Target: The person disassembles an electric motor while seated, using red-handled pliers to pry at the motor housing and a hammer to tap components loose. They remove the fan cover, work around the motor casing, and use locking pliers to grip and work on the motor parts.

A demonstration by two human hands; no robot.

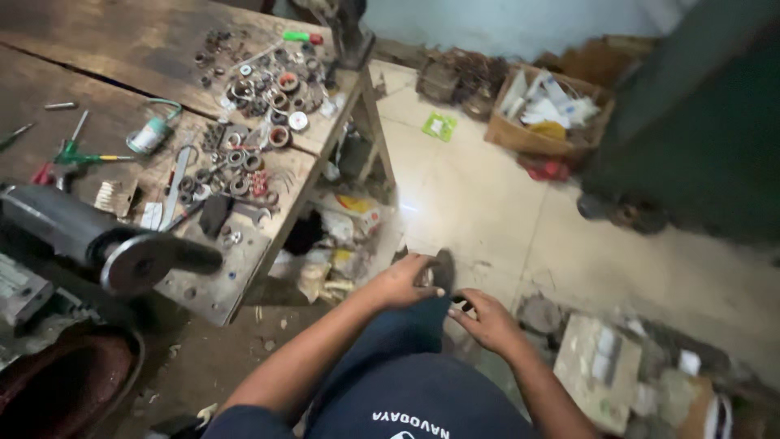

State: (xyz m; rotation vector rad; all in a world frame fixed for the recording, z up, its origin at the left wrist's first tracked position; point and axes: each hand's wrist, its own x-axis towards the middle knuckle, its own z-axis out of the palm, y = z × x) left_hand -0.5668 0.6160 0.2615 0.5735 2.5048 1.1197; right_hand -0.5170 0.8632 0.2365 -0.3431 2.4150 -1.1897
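Observation:
My left hand (pixel 402 280) rests over my knee and grips a dark round disc (pixel 444 267) by its edge. My right hand (pixel 490 322) is just below and to the right of it. Its fingers curl in toward a small dark piece (pixel 460 300) under the disc, and blur hides whether they pinch it. Both hands hover over my blue trouser leg (pixel 406 358), above the pale tiled floor (pixel 479 203).
A wooden workbench (pixel 122 49) at left carries several bearings, rings and washers (pixel 260 89), green-handled tools (pixel 77 154) and a wrench. An angle grinder (pixel 122 252) lies at its near edge. Cardboard boxes (pixel 544 110) and scrap sit on the floor, with clutter under the bench.

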